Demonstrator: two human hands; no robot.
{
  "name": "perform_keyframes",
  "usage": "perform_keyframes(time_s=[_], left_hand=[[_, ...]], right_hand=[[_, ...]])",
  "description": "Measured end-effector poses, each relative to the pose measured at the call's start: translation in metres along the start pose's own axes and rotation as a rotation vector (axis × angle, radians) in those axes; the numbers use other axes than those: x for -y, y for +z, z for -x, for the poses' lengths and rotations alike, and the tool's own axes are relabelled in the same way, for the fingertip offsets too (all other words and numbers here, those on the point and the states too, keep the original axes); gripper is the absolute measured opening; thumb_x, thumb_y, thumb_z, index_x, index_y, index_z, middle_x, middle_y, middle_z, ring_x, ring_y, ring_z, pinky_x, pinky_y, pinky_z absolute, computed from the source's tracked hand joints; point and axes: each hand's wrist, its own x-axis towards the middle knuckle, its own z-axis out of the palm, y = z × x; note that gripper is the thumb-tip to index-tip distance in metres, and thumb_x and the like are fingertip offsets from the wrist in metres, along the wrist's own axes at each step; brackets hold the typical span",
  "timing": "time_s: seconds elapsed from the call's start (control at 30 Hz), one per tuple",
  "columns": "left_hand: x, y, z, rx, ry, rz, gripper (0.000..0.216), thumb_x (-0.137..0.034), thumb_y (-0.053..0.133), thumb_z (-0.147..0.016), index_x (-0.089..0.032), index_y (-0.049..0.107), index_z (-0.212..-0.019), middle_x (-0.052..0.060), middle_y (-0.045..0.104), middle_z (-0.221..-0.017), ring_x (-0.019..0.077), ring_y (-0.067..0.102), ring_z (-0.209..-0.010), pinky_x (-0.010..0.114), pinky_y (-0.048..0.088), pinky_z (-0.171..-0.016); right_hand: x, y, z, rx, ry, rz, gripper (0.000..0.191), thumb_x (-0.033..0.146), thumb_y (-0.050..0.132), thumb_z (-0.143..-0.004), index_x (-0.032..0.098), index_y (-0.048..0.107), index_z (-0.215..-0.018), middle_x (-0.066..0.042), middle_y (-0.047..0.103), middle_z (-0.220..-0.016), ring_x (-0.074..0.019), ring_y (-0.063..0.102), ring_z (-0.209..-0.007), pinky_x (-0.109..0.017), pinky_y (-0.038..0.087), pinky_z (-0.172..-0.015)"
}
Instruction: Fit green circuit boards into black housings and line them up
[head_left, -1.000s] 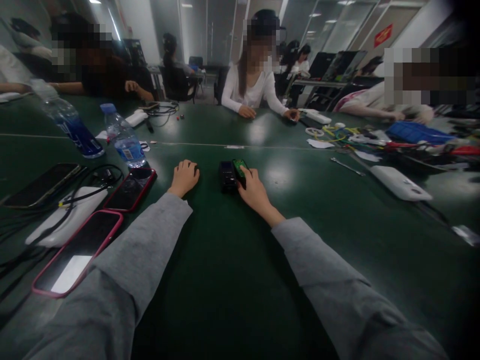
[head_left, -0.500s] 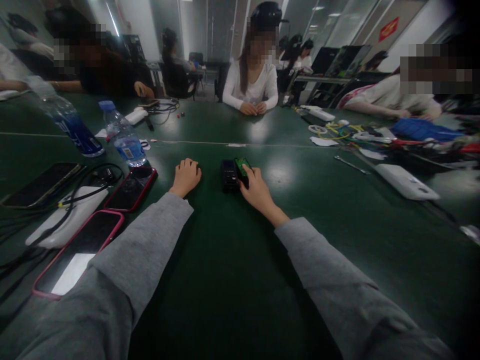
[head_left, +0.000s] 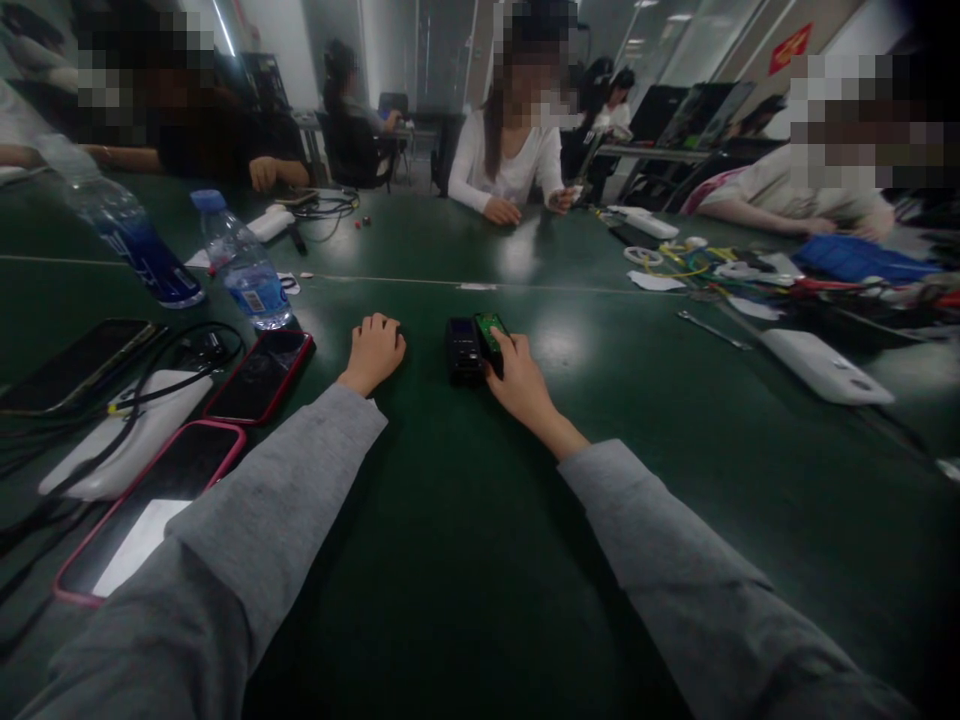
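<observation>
Pinches green circuit board (head_left: 491,328) lightly in right hand (head_left: 521,375), hard against black case (head_left: 463,350) on its right side, long axis pointing away from the body. Rests left hand (head_left: 375,352) curled left of the case, hold impossible to tell. Label on bottle (head_left: 244,268) farther left unreadable

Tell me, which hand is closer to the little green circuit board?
Right. The right hand touches the green circuit board; the left hand rests curled on the table, farther left, beyond the black device.
</observation>
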Motion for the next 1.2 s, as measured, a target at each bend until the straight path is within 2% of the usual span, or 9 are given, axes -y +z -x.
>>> perform_keyframes(time_s=[0.17,0.5,0.7,0.87,0.97,1.2], left_hand=[[0.0014,0.0016,-0.0002,-0.001,-0.008,0.002,0.037,-0.030,0.044,-0.101,-0.014,0.061,-0.130,0.019,0.058,-0.130,0.0339,0.053,-0.121,0.050,0.047,-0.101],[0.0008,0.0023,-0.0002,-0.017,-0.003,-0.011,0.036,-0.029,0.045,-0.101,-0.013,0.062,-0.129,0.019,0.059,-0.130,0.0347,0.054,-0.122,0.050,0.047,-0.101],[0.0018,0.0020,-0.0008,-0.009,0.001,-0.008,0.037,-0.030,0.045,-0.101,-0.013,0.062,-0.129,0.019,0.060,-0.130,0.0345,0.054,-0.121,0.050,0.048,-0.100],[0.0015,0.0018,-0.0003,-0.007,0.001,0.002,0.037,-0.029,0.044,-0.101,-0.014,0.062,-0.129,0.019,0.059,-0.131,0.0345,0.053,-0.122,0.051,0.047,-0.101],[0.0014,0.0025,0.0001,-0.010,-0.001,-0.003,0.037,-0.030,0.045,-0.101,-0.015,0.062,-0.130,0.019,0.059,-0.131,0.0340,0.054,-0.122,0.050,0.048,-0.101],[0.0006,-0.0009,-0.0005,0.008,-0.012,-0.002,0.038,-0.030,0.045,-0.101,-0.013,0.062,-0.131,0.020,0.060,-0.132,0.0352,0.055,-0.122,0.051,0.048,-0.100]], right_hand=[[-0.0005,0.0004,0.0001,-0.005,0.004,-0.006,0.063,0.033,0.050,-0.095,0.015,0.040,-0.154,-0.022,0.044,-0.138,-0.0370,0.061,-0.113,-0.057,0.057,-0.093],[-0.0003,0.0017,0.0002,-0.004,-0.005,-0.003,0.064,0.033,0.048,-0.094,0.007,0.040,-0.152,-0.025,0.042,-0.139,-0.0389,0.059,-0.115,-0.058,0.057,-0.094],[-0.0011,0.0016,0.0003,-0.008,0.003,-0.011,0.063,0.034,0.050,-0.095,0.012,0.041,-0.153,-0.023,0.043,-0.139,-0.0381,0.059,-0.116,-0.058,0.057,-0.094],[0.0003,-0.0012,-0.0002,0.002,0.026,-0.040,0.060,0.045,0.045,-0.101,0.015,0.042,-0.153,-0.022,0.044,-0.138,-0.0377,0.059,-0.117,-0.058,0.057,-0.094],[0.0013,-0.0031,-0.0004,0.025,0.046,-0.053,0.067,0.055,0.050,-0.100,0.016,0.041,-0.154,-0.022,0.043,-0.140,-0.0384,0.058,-0.119,-0.058,0.057,-0.095],[0.0036,-0.0061,0.0002,0.048,0.039,-0.060,0.072,0.059,0.054,-0.098,0.014,0.041,-0.154,-0.022,0.044,-0.140,-0.0383,0.058,-0.118,-0.057,0.056,-0.096]])
